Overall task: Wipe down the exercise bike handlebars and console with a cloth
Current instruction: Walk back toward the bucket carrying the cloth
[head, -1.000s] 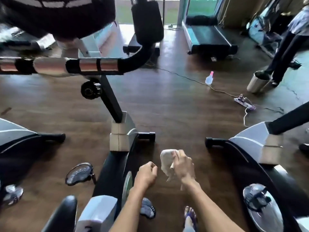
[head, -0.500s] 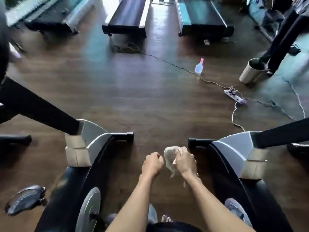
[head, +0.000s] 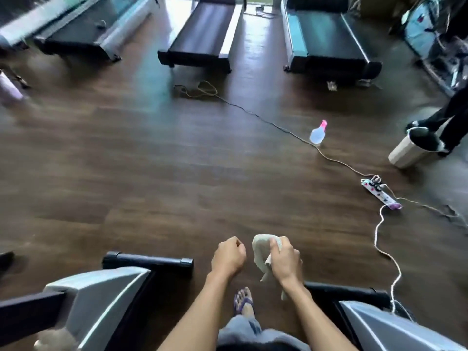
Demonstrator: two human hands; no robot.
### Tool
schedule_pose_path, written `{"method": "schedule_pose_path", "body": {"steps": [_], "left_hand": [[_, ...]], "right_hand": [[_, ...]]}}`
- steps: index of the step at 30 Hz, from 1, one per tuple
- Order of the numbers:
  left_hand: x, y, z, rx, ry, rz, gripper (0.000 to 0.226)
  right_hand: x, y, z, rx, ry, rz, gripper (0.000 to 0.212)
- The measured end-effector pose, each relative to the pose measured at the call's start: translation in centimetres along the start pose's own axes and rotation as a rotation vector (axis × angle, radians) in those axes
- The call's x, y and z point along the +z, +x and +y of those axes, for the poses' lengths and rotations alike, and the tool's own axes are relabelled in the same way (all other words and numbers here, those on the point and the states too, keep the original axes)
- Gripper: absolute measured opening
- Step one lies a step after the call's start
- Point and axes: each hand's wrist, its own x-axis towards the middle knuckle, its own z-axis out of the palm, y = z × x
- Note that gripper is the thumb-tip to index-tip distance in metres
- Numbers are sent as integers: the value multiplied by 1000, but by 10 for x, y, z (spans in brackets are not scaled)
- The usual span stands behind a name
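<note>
My right hand (head: 285, 262) grips a crumpled white cloth (head: 260, 249) that hangs down below the fist, over the dark wooden floor. Just to its left, my left hand (head: 228, 257) is curled into a loose fist with nothing in it. Only the lower front of two exercise bikes shows: one grey and black base (head: 101, 300) at the lower left, another (head: 379, 323) at the lower right. No handlebars or console are in view. I stand between the two bikes.
A clear spray bottle with a pink top (head: 317, 133) stands on the floor ahead right, beside a cable running to a power strip (head: 379, 192). Three treadmills (head: 205, 34) line the far side. A pale bin (head: 410, 148) and another person's legs (head: 448, 117) are at right.
The view has swung right and forward: the bike's handlebar and post left the frame, and the bike bases slid down and outward. Both hands kept their pose, the cloth still in my right.
</note>
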Motion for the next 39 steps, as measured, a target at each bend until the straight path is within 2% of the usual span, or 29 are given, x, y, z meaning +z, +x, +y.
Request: {"method": "schedule_pose_path", "body": {"steps": [8,14,20,27,33,39], "left_hand": [[-126,161,42,-96,-132,149,20],[-227,315,46,-220,-318,267,20],[-350,435,51,-382,-506,457,21],[-507,579,24,-490,-662,594,24],[-681,716,-29,-490,-670,620,24],[-838,817,-69,-509,-688,667,24]], "right_hand": [[8,171,-171,-184,-139,-106,35],[65,315,-328,-400,-344,-283,36],[124,413,-507,-555,-456,-450,35],[229,495,-697,-598,-443,-598,26],[337,568,-878,-645,-451,-608,28],[428,614,-1053,-697,-430,-621,32]]}}
